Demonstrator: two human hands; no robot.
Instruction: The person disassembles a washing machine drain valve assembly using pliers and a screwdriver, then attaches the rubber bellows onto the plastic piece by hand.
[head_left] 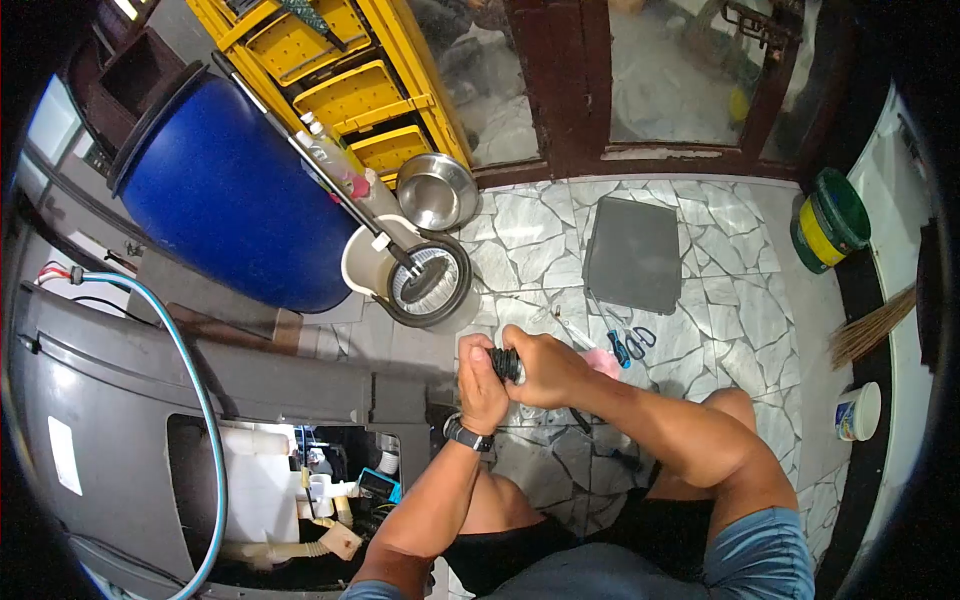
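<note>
Head view: black ribbed part (pixel 504 364) up between the person's hands, left hand (pixel 482 387) and right hand (pixel 546 367) both clamped on it, over tiled floor (pixel 530 222), scissors (pixel 641 343) lying to the right, open grey machine (pixel 120 345) by the left arm, blue barrel (pixel 235 195) beyond.

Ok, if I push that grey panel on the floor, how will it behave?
The grey panel looks stiff, judging by its straight edges and flat face. Lying flat on the tiled floor, it would probably slide rather than tip. Its weight is hard to tell.
</note>
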